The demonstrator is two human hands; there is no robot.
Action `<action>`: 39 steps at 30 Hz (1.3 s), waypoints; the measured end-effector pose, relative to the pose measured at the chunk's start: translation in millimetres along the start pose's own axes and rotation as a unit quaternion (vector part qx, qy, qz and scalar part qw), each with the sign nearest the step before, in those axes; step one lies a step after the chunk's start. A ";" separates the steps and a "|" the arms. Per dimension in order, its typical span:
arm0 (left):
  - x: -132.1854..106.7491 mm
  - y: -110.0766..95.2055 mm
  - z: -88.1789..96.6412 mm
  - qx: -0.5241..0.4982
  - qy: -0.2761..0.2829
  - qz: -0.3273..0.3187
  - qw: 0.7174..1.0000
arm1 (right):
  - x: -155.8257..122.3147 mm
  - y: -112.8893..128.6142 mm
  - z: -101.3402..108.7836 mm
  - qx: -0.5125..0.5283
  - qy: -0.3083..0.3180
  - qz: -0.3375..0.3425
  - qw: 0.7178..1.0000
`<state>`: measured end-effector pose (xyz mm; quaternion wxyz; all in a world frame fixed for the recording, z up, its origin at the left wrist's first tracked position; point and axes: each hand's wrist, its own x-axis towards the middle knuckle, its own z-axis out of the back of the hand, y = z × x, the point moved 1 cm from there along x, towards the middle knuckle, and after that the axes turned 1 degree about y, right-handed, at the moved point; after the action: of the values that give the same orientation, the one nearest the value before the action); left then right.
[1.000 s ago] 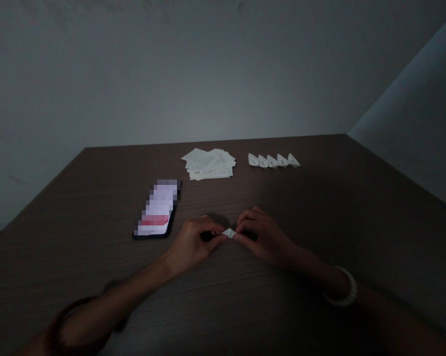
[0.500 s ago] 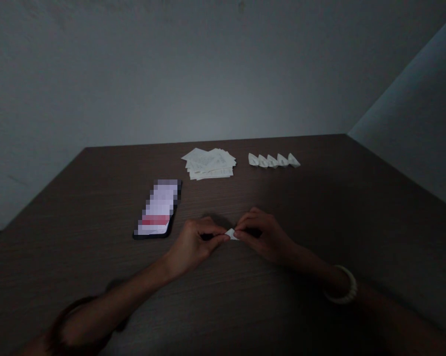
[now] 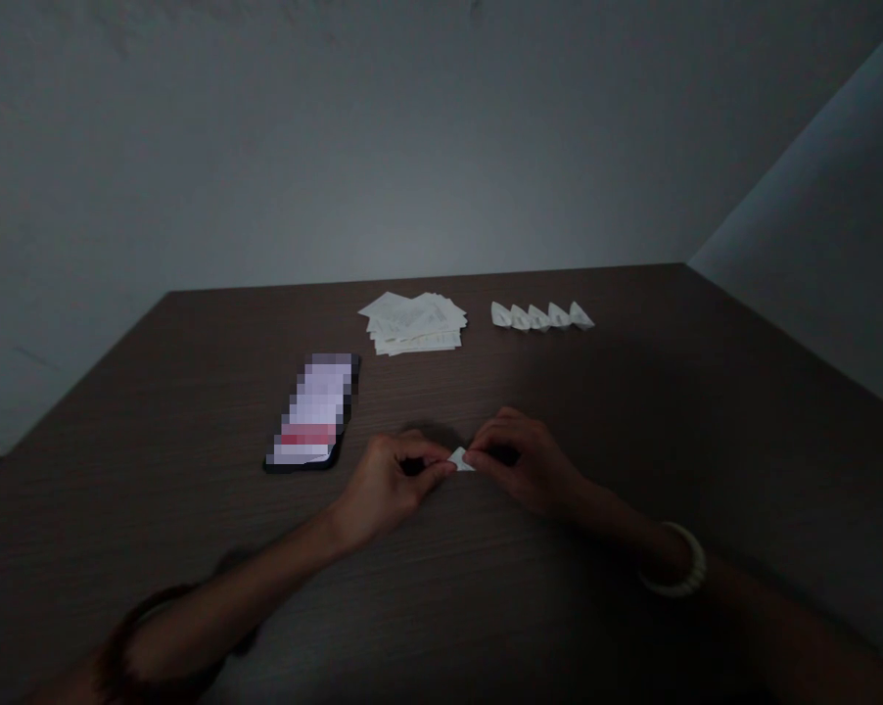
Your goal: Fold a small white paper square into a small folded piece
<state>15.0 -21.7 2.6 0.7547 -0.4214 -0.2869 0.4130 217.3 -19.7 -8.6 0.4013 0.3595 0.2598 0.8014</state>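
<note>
A small folded piece of white paper (image 3: 462, 460) with a pointed top is pinched between my two hands, just above the table. My left hand (image 3: 394, 475) grips its left edge between thumb and index finger. On the other side, my right hand (image 3: 526, 460) pinches the right edge the same way. The fingertips cover both ends of the paper, so only its middle shows.
A phone (image 3: 313, 411) with a lit, blurred screen lies left of my hands on the dark wooden table (image 3: 412, 607). Farther back rests a loose stack of printed paper sheets (image 3: 416, 323). A row of several folded white paper boats (image 3: 539, 317) stands to its right, before the wall (image 3: 427, 147).
Both hands stay almost in place on the folded paper. My left fingertips have shifted very slightly to the right, and a little more of the paper's face shows.
</note>
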 end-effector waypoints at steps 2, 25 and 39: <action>0.6 -1.1 0.0 0.000 -0.014 0.025 1.000 | -1.7 -1.8 -0.2 0.010 -0.007 -0.025 1.000; 1.5 7.3 5.6 0.203 0.092 -0.210 0.952 | -4.1 -12.1 -0.1 -0.138 0.037 0.048 0.989; -3.2 7.2 4.6 0.271 0.080 -0.253 0.925 | -6.9 -11.4 11.2 -0.219 0.091 0.113 0.965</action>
<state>7.1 -20.4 -1.7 0.9399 -0.1461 -0.2001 0.2351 234.2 -17.8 -12.3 0.3521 0.2149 0.0712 0.9082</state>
